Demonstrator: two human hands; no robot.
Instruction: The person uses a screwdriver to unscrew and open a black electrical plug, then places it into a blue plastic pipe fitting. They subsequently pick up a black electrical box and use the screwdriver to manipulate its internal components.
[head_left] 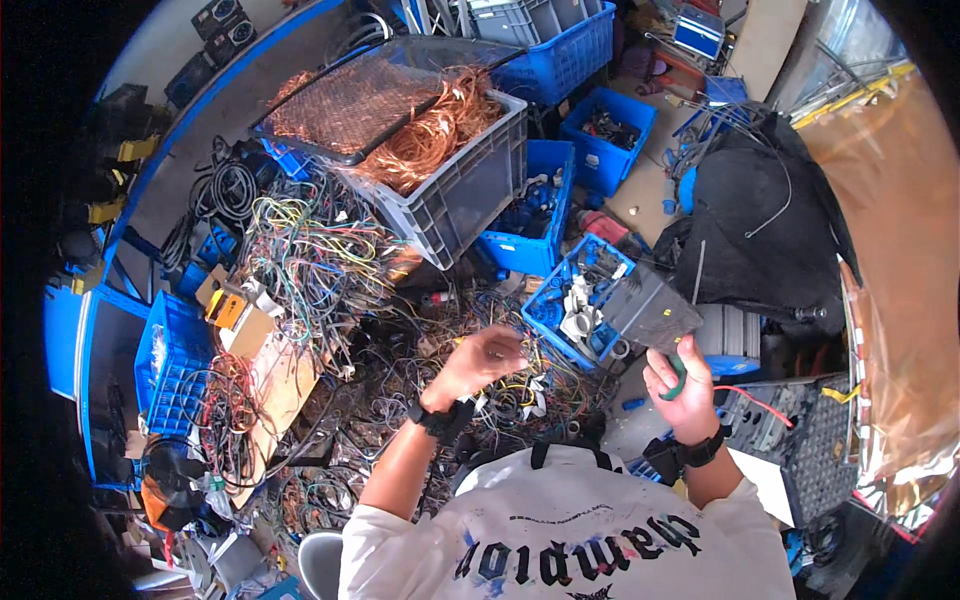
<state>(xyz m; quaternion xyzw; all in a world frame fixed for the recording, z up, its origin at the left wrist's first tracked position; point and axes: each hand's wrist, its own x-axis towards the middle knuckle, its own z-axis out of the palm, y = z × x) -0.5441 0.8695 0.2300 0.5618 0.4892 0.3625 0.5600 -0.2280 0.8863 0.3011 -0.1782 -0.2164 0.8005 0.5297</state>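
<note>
My left hand (478, 364) hovers over a heap of tangled cables (510, 390) in many colours. Its fingers are curled in, and what they hold, if anything, is too small to name. My right hand (690, 390), farther right, is closed on a green-handled tool (676, 378), whose working end I cannot make out. Just beyond that hand is a dark grey flat-sided box (655, 308). Beside the box is a blue crate (545, 308) with white and blue plastic parts in it.
A grey crate (460, 215) of copper wire (420, 150) stands ahead, a black mesh tray (350, 100) across its top. Blue bins (585, 165) are behind it. More coloured wires (310, 240) are piled left. A black cloth bundle (760, 230) lies right.
</note>
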